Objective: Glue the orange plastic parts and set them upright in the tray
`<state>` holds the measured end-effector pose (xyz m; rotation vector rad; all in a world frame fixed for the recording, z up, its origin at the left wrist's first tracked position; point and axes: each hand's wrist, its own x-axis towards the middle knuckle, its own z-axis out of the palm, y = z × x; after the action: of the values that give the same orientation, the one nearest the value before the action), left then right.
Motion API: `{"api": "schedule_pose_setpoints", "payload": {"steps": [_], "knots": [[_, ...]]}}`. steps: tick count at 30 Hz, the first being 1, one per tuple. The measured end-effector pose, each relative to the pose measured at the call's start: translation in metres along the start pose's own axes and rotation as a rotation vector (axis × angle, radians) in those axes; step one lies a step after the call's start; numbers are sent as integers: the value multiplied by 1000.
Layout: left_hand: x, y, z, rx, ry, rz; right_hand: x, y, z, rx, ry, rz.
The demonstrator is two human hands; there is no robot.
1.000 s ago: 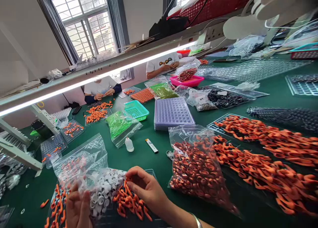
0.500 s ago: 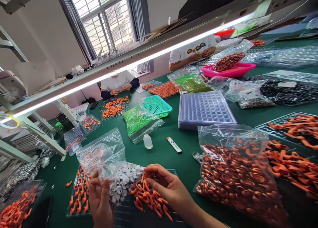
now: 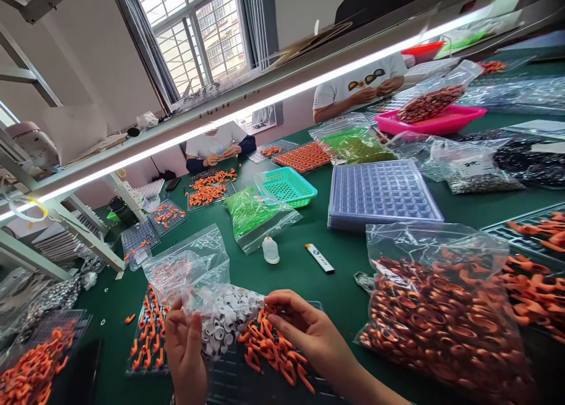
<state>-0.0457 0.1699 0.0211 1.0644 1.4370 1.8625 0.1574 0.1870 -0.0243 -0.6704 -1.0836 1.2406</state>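
Note:
My left hand (image 3: 188, 352) is closed on the gathered side of a clear plastic bag of small white ring-shaped parts (image 3: 225, 319). At the other end, the thumb and fingers of my right hand (image 3: 309, 331) pinch the bag's corner. The bag hangs tilted between both hands. Below it, loose orange hook-shaped pieces (image 3: 278, 355) lie heaped on a clear tray. Beside my left hand, more orange pieces stand in rows in another tray (image 3: 148, 334). A zip bag (image 3: 189, 261) with some orange bits in it lies just behind my left hand.
A large bag of brown-orange rings (image 3: 441, 322) stands to the right. Farther back are a small white bottle (image 3: 270, 250), a lighter-like stick (image 3: 320, 258), a green bag (image 3: 256, 213), a turquoise basket (image 3: 291, 187) and stacked clear trays (image 3: 384, 196). Two people work across the table.
The view has shifted slightly, so the scene sits a little farther right. Both hands keep hold of the bag of white rings, with little other movement.

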Motion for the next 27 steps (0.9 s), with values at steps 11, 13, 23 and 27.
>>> {"api": "schedule_pose_setpoints", "payload": {"steps": [11,13,23,27], "knots": [[-2,2,0,28,14,17,0,-1,2,-55,19,-7],[-2,1,-1,30,10,17,0,-2,2,-64,22,-8],[-2,-1,-2,26,-4,13,-1,-5,2,-63,11,5],[-2,-1,-2,30,-8,9,-1,-6,2,-70,8,14]]}}
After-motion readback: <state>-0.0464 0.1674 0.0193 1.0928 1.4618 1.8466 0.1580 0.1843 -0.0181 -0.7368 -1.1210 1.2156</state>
